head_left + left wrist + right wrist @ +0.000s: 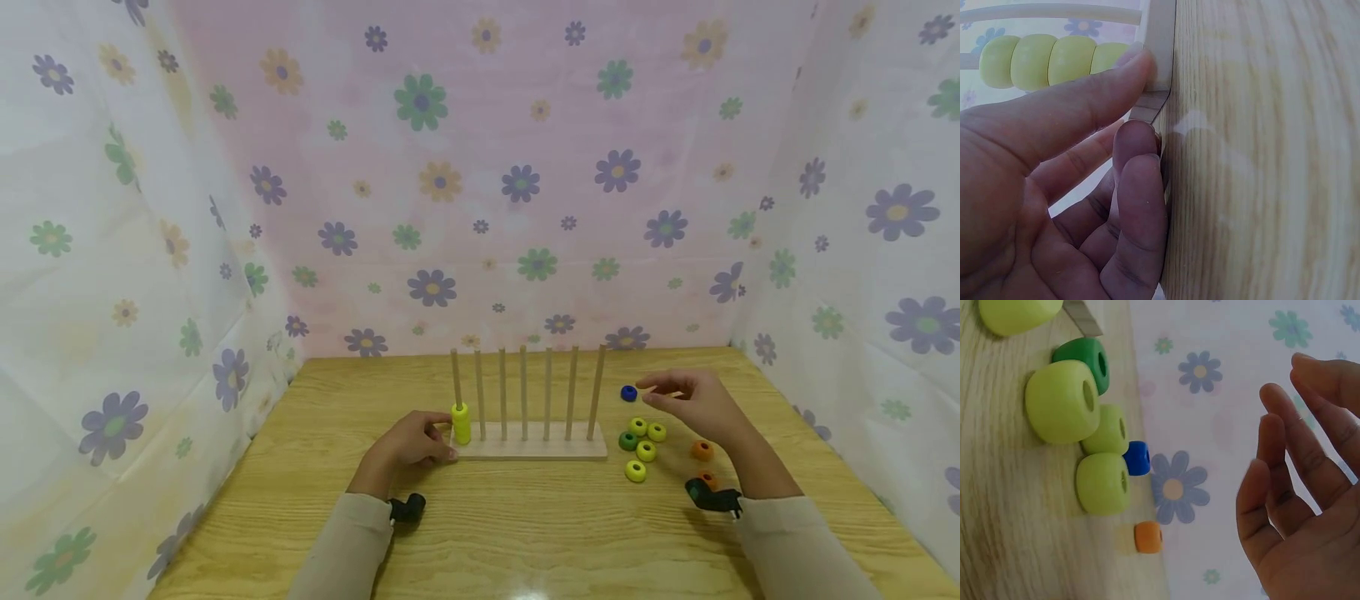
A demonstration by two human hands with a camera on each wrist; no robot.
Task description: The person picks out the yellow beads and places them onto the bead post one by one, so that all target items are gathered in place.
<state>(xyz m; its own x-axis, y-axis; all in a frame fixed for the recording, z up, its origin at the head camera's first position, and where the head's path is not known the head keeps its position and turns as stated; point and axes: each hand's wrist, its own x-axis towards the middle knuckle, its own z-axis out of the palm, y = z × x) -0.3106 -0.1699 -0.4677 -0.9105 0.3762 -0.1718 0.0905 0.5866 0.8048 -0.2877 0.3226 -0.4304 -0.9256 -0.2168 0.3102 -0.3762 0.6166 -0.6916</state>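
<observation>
A pale wooden rack (528,450) with several upright pegs stands on the table. Yellow beads (461,425) are stacked on its leftmost peg. At the rack's left end, my left hand (408,439) holds the base; in the left wrist view the thumb lies on the base (1159,47) and the other fingers curl by its end. My right hand (697,404) hovers over the loose beads, fingers loosely bent and holding nothing. Its fingertips are just right of a blue bead (628,392); the right wrist view shows the hand (1310,512) apart from every bead.
Right of the rack lie several loose yellow beads (646,451), a green bead (627,441) and an orange bead (702,450). Another orange bead (708,479) is partly hidden by the right wrist camera (712,497). Flowered cloth (480,167) encloses the wooden table (517,525) at the back and sides.
</observation>
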